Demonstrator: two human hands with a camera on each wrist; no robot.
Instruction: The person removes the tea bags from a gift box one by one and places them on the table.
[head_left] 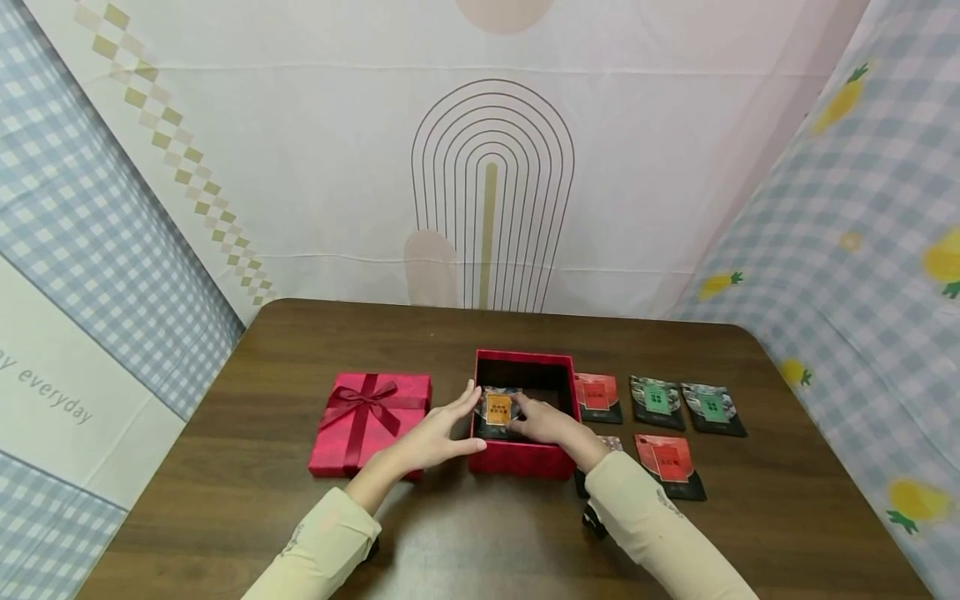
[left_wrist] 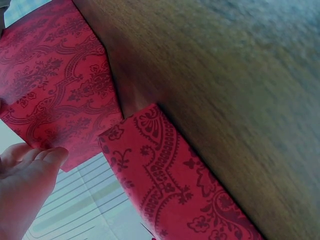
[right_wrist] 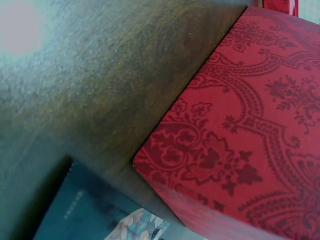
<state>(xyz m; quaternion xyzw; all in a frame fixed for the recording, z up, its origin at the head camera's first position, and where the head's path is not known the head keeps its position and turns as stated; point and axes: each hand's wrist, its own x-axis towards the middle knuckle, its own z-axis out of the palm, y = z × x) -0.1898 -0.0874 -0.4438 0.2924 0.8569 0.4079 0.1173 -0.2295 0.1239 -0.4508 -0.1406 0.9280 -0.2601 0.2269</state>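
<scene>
Sleeves up front, right hand point(head_left: 543, 423) pinching an orange packet point(head_left: 498, 409) down inside the open red box point(head_left: 525, 458), left hand point(head_left: 435, 433) flat-fingered against its wall. Five packets wait on the worktop point(head_left: 225, 500); lid point(head_left: 370, 423) off.

A makeshift recording booth, not a lived-in room.

I sit at a brown table point(head_left: 300, 517) closed in by hung cloth: a white backdrop point(head_left: 337, 167) with printed arches ahead of me, checked sheets point(head_left: 90, 250) at my sides, pineapples point(head_left: 840, 100) printed on the right one.
</scene>
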